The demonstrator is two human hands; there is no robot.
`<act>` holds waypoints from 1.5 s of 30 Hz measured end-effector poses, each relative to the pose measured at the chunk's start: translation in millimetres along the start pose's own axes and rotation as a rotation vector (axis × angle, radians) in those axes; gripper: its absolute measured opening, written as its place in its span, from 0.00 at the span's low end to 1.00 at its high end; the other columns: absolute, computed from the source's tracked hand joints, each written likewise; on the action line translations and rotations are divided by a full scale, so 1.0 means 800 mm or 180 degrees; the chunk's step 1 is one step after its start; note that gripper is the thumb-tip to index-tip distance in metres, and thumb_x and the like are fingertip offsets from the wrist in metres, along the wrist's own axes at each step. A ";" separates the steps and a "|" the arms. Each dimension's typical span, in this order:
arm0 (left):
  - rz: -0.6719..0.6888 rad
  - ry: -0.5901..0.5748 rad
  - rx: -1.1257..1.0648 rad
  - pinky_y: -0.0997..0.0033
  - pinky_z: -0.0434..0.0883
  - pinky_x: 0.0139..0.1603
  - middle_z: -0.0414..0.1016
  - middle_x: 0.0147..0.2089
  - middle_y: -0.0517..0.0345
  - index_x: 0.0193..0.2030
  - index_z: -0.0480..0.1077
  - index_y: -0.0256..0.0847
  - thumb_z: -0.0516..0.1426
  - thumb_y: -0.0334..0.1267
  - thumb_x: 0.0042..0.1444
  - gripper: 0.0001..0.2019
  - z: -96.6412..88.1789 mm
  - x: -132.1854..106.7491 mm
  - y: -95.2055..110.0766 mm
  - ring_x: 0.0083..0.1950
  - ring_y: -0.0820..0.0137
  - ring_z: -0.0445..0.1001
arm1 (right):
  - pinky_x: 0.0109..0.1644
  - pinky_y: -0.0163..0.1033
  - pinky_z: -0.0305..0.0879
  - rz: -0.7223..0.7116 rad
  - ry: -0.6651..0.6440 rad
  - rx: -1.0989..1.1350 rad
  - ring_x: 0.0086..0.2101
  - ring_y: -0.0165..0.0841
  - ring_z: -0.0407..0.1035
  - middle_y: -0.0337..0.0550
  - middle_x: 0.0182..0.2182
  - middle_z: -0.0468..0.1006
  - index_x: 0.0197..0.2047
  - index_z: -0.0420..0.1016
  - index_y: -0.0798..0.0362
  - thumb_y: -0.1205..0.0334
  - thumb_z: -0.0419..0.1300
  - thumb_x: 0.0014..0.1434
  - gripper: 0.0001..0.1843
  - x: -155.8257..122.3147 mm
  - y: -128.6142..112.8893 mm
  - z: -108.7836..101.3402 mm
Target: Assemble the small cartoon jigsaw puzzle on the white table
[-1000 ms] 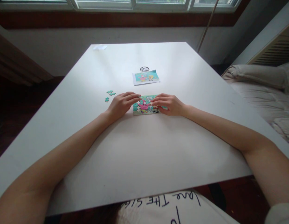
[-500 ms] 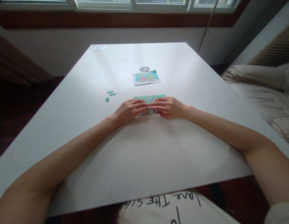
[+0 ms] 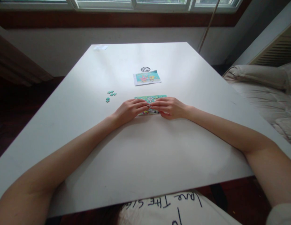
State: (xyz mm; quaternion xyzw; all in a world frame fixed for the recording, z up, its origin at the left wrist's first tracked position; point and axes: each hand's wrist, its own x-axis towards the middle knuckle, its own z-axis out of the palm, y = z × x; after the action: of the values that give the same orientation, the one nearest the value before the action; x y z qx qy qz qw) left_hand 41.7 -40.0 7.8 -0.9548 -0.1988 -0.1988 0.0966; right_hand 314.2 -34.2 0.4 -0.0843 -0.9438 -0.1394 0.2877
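Your puzzle, a rectangular jigsaw with a teal, pink and white cartoon print [image 3: 150, 99], lies flat on the glossy white bench [image 3: 147, 150], straight ahead of you, mostly under your hands. Left hand [image 3: 129, 110] covers its left part, right hand [image 3: 173, 107] its right part; both palm-down, fingertips nearly meeting over the middle. Fingers of each hand sit close together, slightly bent, none spread wide. Can't say from here whether either set pinches a piece or just presses; the contact is hidden. Loose teal-green knobbed jigsaw pieces [image 3: 113, 94] lie off beyond your left hand, with another green piece [image 3: 107, 100] just nearer you. Beyond the puzzle: a white-bordered paper sheet with a cartoon picture [image 3: 147, 77], close to a black-and-white oval mark [image 3: 145, 69]. Handling, my read: light, thin, probably stiff card. Pieces likely bend or fray at the knobs if forced, and the assembly could split at the joints if lifted by one corner. Bench looks slick, so brace the outer edges with flat fingers, push straight down on seams, and take single pieces by opposite edges.
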 end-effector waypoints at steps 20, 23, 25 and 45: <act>0.0255 0.0762 0.0442 0.77 0.75 0.45 0.82 0.43 0.54 0.47 0.72 0.38 0.52 0.36 0.70 0.08 0.004 0.002 0.001 0.45 0.73 0.81 | 0.47 0.42 0.77 0.0010 0.0060 0.0144 0.47 0.35 0.75 0.45 0.51 0.81 0.55 0.73 0.56 0.71 0.53 0.60 0.21 0.001 0.000 -0.002; 0.0221 0.0775 0.0520 0.77 0.75 0.43 0.82 0.41 0.55 0.47 0.72 0.38 0.52 0.37 0.70 0.08 0.003 0.003 0.003 0.44 0.74 0.81 | 0.48 0.43 0.77 -0.0005 -0.0015 0.0141 0.48 0.35 0.75 0.45 0.52 0.81 0.56 0.73 0.55 0.71 0.52 0.60 0.22 0.000 0.001 -0.002; 0.0228 0.0788 0.0604 0.77 0.75 0.43 0.82 0.41 0.56 0.47 0.72 0.38 0.53 0.38 0.70 0.08 0.002 0.004 0.003 0.43 0.74 0.81 | 0.49 0.43 0.77 0.0015 -0.0078 0.0142 0.49 0.35 0.75 0.45 0.53 0.81 0.56 0.73 0.54 0.70 0.51 0.60 0.22 -0.001 0.001 -0.001; 0.0225 0.0895 0.0462 0.75 0.74 0.45 0.83 0.46 0.58 0.50 0.75 0.43 0.55 0.38 0.69 0.09 0.001 -0.001 0.001 0.47 0.73 0.79 | 0.50 0.42 0.74 0.0026 -0.0133 0.0258 0.49 0.34 0.74 0.46 0.52 0.80 0.60 0.67 0.53 0.71 0.52 0.61 0.24 -0.002 0.000 -0.001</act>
State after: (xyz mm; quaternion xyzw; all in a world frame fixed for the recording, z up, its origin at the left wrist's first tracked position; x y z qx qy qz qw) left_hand 41.6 -41.1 6.4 -0.9145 -0.1635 -0.3120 0.1991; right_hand 315.6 -34.9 0.2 -0.0793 -0.9541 -0.0981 0.2717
